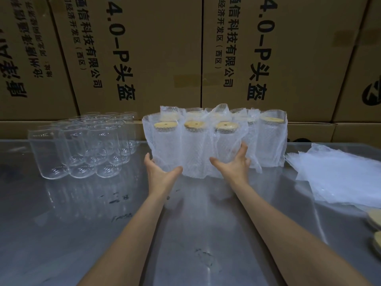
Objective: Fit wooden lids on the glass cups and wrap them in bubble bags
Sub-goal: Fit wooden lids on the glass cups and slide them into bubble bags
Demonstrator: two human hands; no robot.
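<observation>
Several glass cups with wooden lids stand upright in bubble bags [193, 149] at the middle back of the steel table. My left hand [159, 172] is open, palm up, at the foot of the leftmost wrapped cup [165, 141]. My right hand [235, 162] is open with its fingers against the lower front of the third wrapped cup [226, 141]. Several bare glass cups [86, 145] without lids stand grouped at the left. A stack of flat bubble bags [338, 178] lies at the right. Wooden lids [376, 221] show at the right edge.
The steel table [103, 234] is shiny and stretches toward me. Tall cardboard boxes [144, 58] with printed text form a wall right behind the cups.
</observation>
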